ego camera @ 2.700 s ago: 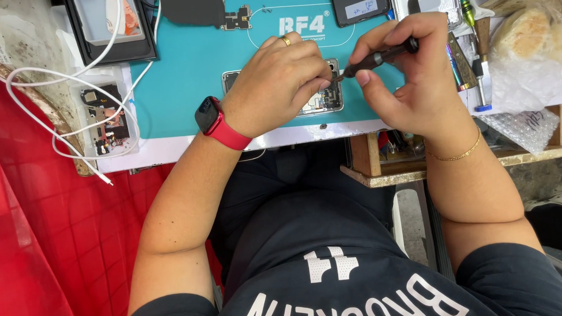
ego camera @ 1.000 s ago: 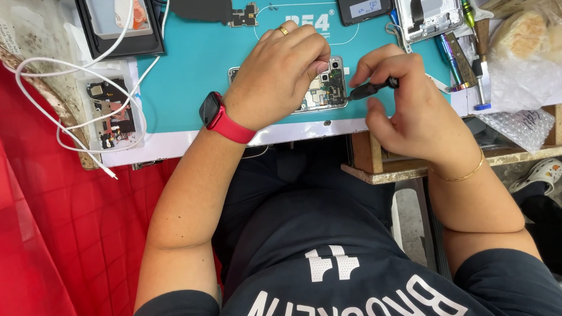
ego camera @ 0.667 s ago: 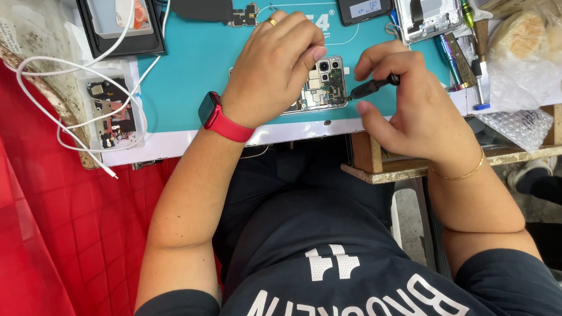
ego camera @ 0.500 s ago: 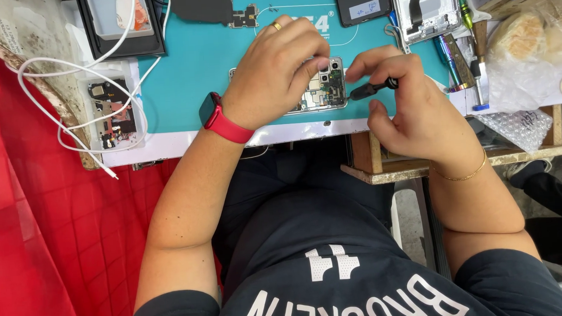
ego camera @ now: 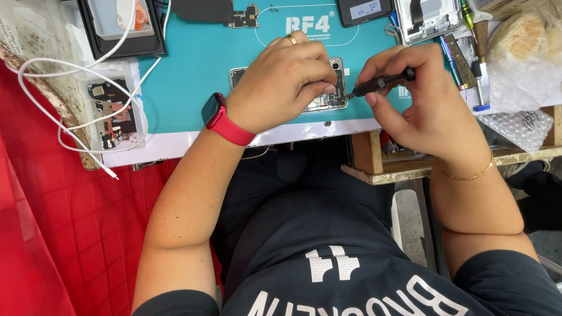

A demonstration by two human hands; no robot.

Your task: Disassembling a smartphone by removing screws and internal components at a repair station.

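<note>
1. Your left hand (ego camera: 283,81) pressed down on the opened phone (ego camera: 329,98) lying on the teal mat (ego camera: 186,67).
2. Your right hand (ego camera: 419,99) pinched a slim screwdriver (ego camera: 379,82), tip at the phone's edge.
3. The phone looked light, rigid and fragile; its frame edges seemed the safest hold.

The left hand (ego camera: 283,81) hides most of the opened phone (ego camera: 329,98).

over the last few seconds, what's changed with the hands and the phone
The right hand lowered the small black screwdriver from above the opened phone until its tip met the phone's right edge by the camera end. The left hand shifted slightly on the phone while pressing it to the teal mat. Both grips stayed as they were, and so did the white cable and spare parts.
</note>
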